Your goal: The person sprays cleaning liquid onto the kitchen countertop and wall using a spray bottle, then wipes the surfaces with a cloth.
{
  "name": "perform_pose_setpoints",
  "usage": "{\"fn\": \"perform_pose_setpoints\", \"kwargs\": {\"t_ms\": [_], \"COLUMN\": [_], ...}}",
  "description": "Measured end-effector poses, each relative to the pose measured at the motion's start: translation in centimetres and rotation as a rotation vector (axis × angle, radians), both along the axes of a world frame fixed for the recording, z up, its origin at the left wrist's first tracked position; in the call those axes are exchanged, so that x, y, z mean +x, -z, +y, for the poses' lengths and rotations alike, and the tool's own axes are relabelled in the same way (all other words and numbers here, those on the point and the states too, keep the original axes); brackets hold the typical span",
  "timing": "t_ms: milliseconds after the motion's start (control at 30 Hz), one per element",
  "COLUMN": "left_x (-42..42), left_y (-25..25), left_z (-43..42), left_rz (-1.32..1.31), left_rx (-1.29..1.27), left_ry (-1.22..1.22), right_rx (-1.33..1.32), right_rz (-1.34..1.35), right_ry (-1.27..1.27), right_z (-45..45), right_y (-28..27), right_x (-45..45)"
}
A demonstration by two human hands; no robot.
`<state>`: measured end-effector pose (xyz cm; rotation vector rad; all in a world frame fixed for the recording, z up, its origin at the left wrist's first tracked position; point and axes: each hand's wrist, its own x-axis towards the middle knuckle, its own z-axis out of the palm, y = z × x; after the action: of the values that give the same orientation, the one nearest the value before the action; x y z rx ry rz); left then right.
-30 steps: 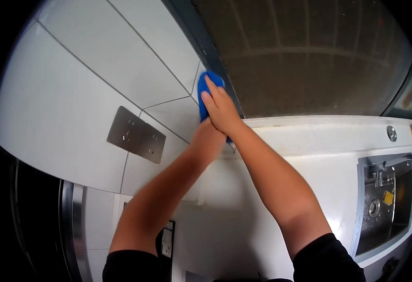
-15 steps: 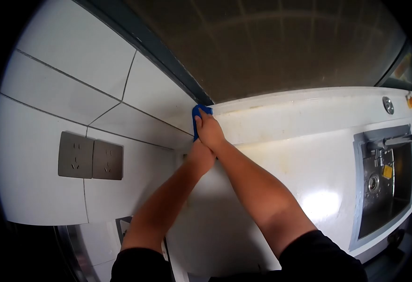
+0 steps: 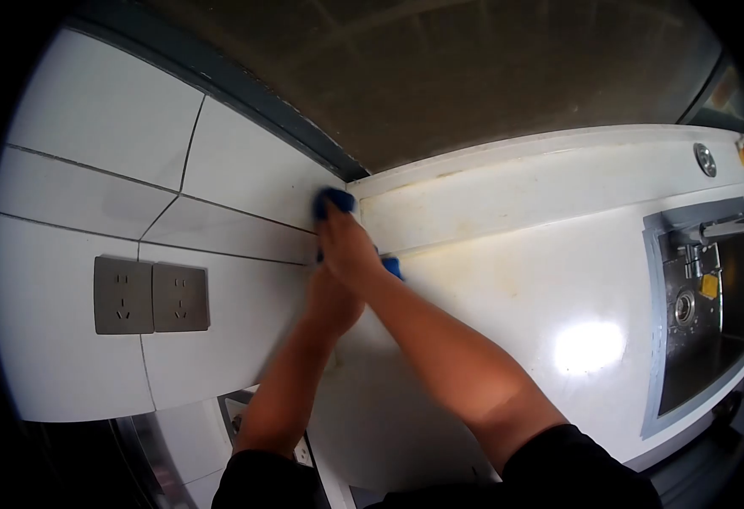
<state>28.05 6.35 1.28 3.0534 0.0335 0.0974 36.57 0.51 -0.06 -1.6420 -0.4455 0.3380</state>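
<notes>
At the left of the frame, a pair of wall sockets (image 3: 141, 295) is sitting on the white tiled wall (image 3: 257, 208). Left of centre, the left hand (image 3: 335, 304) is lying low, mostly hiding behind the other; whether its fingers are closing on anything I cannot tell. The right hand (image 3: 351, 253) is crossing over it, fingers lying together against the blue cloth (image 3: 334, 202); blur is hiding how firmly they are gripping. The cloth is bunching at the wall corner, one end showing above the fingers, more blue appearing right of the wrist.

The cloth could well be slipping or folding out from under the fingers if pressure is going unevenly into that tight corner, leaving knuckles scraping the tile or the dark frame (image 3: 283, 114) above.

Rightward, a stained ledge (image 3: 490, 182) is running along the back of the white counter (image 3: 490, 293). At the far right, a faucet (image 3: 732, 227) is reaching over the sink (image 3: 656, 356), where a yellow sponge-like piece (image 3: 709, 286) is resting.
</notes>
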Motion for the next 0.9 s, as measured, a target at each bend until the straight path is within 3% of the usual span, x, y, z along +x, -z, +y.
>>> {"fn": "perform_pose_setpoints", "kwargs": {"t_ms": [33,67,133,200,233,333,433,533,600,700,767,800,867,900], "left_x": [-0.4,-0.6,-0.5,-2.2,-2.3,-2.1,-0.7,-0.8,-1.5,-1.4,-1.5,-1.6,-1.0,-0.8], "left_y": [0.9,0.7,0.5,0.7,-0.3,-4.7,-4.5,-4.0,-1.0,2.4,2.8,3.0,0.6,-1.7], "left_z": [0.5,0.5,0.9,1.7,1.3,-0.6,-0.3,0.7,3.0,3.5,3.6,3.9,3.3,2.4], "left_rz": [0.136,0.263,0.373,0.13,-0.078,-0.434,-0.464,-0.485,-0.323,-0.32,-0.267,-0.207,-0.156,-0.28], "left_rx": [0.018,0.082,0.151,0.015,0.087,-0.008,-0.261,-0.419,0.307,0.276,0.254,0.216,0.178,0.065], "left_ry": [0.034,0.031,0.043,-0.059,-0.058,-0.039,-0.125,-0.198,0.106,0.151,0.167,0.058,-0.056,-0.03], "right_rx": [-0.123,-0.115,-0.05,0.085,0.201,0.396,0.383,0.133,0.096,0.071,0.137,0.203,0.208,0.207], "right_rz": [0.181,0.183,0.132,0.063,-0.154,-0.345,-0.348,-0.282,0.042,0.104,0.125,0.151,0.018,-0.1], "right_ry": [-0.086,-0.088,0.141,0.128,0.15,0.132,0.094,0.116,0.071,0.05,0.067,0.083,0.058,0.041], "right_z": [-1.3,-0.8,-0.5,0.8,1.2,0.5,0.4,1.8,-0.1,-0.4,-0.2,0.1,0.1,0.0], "right_y": [0.9,2.0,2.7,0.9,-0.9,-9.9,-9.8,-2.9,-0.7,3.5,3.6,3.6,1.2,-0.3], "right_x": [0.0,-0.9,-1.4,-2.1,-2.7,-3.1,-3.1,-3.6,-3.4,-3.1,-2.7,-2.6,-2.5,-2.6]}}
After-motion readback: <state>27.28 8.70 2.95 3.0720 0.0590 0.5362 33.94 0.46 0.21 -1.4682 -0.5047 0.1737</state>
